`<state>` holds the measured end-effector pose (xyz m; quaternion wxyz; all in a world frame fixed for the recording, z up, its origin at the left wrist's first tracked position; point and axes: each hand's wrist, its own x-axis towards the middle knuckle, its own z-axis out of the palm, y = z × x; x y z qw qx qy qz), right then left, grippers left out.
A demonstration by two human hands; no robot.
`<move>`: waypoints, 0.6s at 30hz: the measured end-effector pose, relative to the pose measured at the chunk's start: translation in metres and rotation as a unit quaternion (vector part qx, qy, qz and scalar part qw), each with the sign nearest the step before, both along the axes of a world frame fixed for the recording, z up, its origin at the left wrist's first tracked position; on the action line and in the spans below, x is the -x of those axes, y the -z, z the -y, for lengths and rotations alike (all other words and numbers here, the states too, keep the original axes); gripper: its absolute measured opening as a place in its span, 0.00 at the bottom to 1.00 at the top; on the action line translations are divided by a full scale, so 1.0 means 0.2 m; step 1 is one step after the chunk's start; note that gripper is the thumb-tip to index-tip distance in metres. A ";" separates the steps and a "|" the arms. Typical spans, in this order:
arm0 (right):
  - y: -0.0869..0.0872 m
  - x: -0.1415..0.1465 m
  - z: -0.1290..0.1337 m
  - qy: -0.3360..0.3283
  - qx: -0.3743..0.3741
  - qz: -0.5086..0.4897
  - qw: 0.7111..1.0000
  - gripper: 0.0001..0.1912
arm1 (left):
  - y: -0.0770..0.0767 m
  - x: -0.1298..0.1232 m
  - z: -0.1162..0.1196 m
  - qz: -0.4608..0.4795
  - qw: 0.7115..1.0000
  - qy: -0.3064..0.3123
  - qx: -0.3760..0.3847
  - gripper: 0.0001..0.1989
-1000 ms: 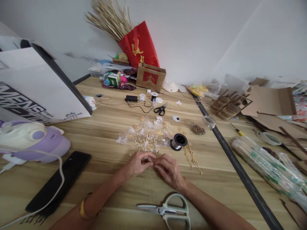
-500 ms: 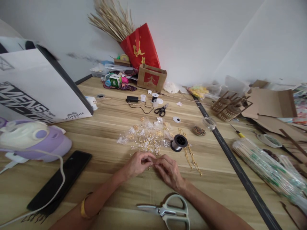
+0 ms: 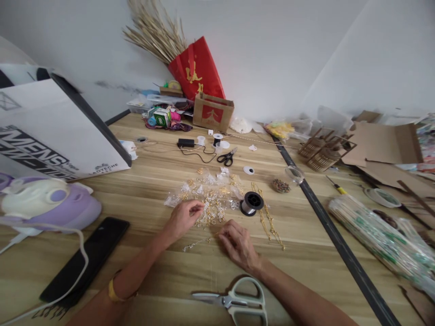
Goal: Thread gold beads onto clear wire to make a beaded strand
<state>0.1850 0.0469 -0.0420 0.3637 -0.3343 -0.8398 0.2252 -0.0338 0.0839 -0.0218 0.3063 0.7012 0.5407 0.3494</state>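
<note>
My left hand (image 3: 184,218) is at the left edge of a pile of small gold and silver beads (image 3: 214,206), its fingers pinched together; what they hold, if anything, is too small to make out. Just below the pile, my right hand (image 3: 238,242) pinches the end of a thin beaded strand (image 3: 198,243), which trails left over the wood. A black spool of silvery wire (image 3: 251,203) stands right of the beads. Gold chains (image 3: 270,222) lie beyond it. Large pale-handled scissors (image 3: 238,299) rest near the front edge.
Black scissors (image 3: 227,156) and a black adapter (image 3: 186,143) lie behind the beads. A dark phone (image 3: 86,258) and a purple device (image 3: 68,203) are at the left. To the right sit a jar of beads (image 3: 281,185) and wrapped sticks (image 3: 377,240).
My left hand has moved away from my right hand, up and left to the bead pile. The beaded strand now shows between them. My right hand has stayed nearly in place.
</note>
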 end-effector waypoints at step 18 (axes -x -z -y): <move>-0.01 0.00 0.00 -0.006 -0.005 -0.008 1.000 0.05 | -0.03 -0.06 -0.03 -0.257 0.959 0.115 -0.040 0.07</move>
